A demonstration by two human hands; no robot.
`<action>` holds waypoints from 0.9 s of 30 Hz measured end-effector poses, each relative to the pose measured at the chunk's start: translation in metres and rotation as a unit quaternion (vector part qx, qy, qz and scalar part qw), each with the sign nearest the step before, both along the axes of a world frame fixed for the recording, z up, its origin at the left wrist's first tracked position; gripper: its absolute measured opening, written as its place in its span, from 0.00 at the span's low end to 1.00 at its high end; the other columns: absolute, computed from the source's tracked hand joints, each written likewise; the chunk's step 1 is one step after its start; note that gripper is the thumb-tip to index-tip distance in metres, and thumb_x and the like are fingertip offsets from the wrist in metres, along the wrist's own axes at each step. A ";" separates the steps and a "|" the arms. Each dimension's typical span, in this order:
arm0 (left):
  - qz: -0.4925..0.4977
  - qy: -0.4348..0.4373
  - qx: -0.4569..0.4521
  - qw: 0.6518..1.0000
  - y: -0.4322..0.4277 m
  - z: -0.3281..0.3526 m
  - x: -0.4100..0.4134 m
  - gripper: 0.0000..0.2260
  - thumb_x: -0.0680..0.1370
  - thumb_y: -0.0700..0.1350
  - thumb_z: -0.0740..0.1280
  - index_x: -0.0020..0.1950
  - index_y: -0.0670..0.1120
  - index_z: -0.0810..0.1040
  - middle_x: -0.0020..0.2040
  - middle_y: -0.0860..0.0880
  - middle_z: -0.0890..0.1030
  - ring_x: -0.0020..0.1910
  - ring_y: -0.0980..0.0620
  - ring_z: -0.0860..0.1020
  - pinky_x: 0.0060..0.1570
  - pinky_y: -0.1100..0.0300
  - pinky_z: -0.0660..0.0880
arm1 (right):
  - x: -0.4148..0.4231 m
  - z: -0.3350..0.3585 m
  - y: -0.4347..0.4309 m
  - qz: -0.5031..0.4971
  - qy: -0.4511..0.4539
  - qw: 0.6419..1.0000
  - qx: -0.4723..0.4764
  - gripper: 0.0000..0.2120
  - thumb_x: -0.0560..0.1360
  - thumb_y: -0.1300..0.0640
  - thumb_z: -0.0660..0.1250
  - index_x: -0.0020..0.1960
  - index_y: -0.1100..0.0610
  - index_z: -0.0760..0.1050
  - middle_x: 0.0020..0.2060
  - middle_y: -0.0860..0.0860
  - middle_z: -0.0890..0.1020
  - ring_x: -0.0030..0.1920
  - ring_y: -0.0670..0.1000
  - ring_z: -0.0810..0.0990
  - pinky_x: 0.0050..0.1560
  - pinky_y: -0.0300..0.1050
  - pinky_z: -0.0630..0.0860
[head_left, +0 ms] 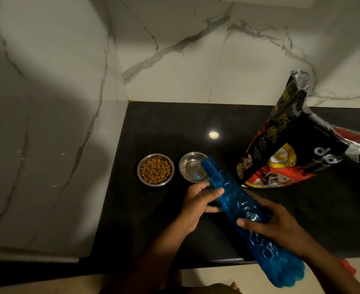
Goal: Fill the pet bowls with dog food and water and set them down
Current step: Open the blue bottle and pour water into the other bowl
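From the head view, a blue plastic water bottle [249, 213] is tilted neck-first over the clear bowl [192, 166], its mouth just above the bowl's right rim. The left hand [198, 203] wraps the upper body just below the neck, fingers curled round it and thumb laid over the top. The right hand [278, 221] grips the middle of the body from the right, thumb pressed on the near face. The bowl looks to hold only a little water, if any; I cannot tell whether water is flowing.

Just to the left stands a steel bowl [155, 169] already filled with brown kibble, close beside the clear one but not touching. The opened dog food bag [291, 149] leans at the right on the black tabletop [153, 124].

The bottle's ribbed walls are probably thin and springy, so a hard squeeze could make the water gush; a two-handed hold, one near the neck to steer and one at the middle to carry the weight, suits it. The clear bowl, likely glass, would be smooth, breakable and prone to slop once full; it is best lifted level by opposite rims. The steel bowl is sturdier, though the kibble will roll if tipped.
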State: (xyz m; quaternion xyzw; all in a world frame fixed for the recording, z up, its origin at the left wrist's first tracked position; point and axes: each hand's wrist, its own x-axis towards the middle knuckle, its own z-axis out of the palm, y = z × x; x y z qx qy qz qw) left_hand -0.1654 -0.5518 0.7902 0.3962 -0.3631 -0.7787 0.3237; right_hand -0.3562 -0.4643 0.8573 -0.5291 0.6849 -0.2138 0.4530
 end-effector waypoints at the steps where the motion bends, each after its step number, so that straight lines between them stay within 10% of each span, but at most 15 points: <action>1: -0.002 -0.002 -0.014 1.000 -0.002 0.005 0.002 0.14 0.76 0.41 0.70 0.62 0.41 0.79 0.58 0.42 0.83 0.57 0.45 0.83 0.53 0.44 0.81 | -0.001 -0.001 0.000 -0.005 -0.008 1.000 -0.012 0.39 0.59 0.34 0.77 0.66 0.30 0.64 0.59 0.32 0.77 0.58 0.33 0.77 0.53 0.31 0.73; 6: 0.006 -0.027 -0.085 0.996 -0.015 0.032 0.006 0.13 0.76 0.39 0.71 0.60 0.40 0.79 0.56 0.41 0.84 0.55 0.45 0.83 0.51 0.47 0.82 | 0.006 0.001 -0.004 -0.043 -0.059 0.995 -0.074 0.41 0.60 0.46 0.80 0.70 0.40 0.68 0.61 0.35 0.78 0.60 0.33 0.76 0.62 0.38 0.73; 13: 0.002 -0.029 -0.184 0.982 -0.027 0.068 0.004 0.13 0.76 0.35 0.70 0.60 0.37 0.79 0.48 0.47 0.85 0.44 0.57 0.84 0.38 0.66 0.79 | 0.015 0.009 -0.014 -0.068 -0.079 0.978 -0.182 0.39 0.62 0.62 0.80 0.68 0.45 0.69 0.52 0.22 0.77 0.57 0.26 0.74 0.51 0.19 0.68; 20: 0.045 -0.037 -0.264 0.963 -0.038 0.092 -0.012 0.23 0.69 0.46 0.77 0.61 0.40 0.80 0.56 0.43 0.84 0.55 0.46 0.83 0.58 0.51 0.79 | 0.014 0.011 -0.020 -0.108 -0.085 0.952 -0.273 0.41 0.58 0.57 0.80 0.67 0.44 0.67 0.56 0.22 0.75 0.62 0.27 0.71 0.58 0.20 0.65; 27: 0.019 -0.022 -0.321 0.947 -0.026 0.109 -0.043 0.16 0.69 0.35 0.76 0.55 0.44 0.82 0.51 0.47 0.86 0.50 0.51 0.85 0.49 0.61 0.80 | -0.011 0.013 -0.010 -0.129 -0.067 0.940 -0.309 0.41 0.55 0.48 0.83 0.66 0.49 0.73 0.58 0.26 0.77 0.62 0.32 0.75 0.61 0.25 0.68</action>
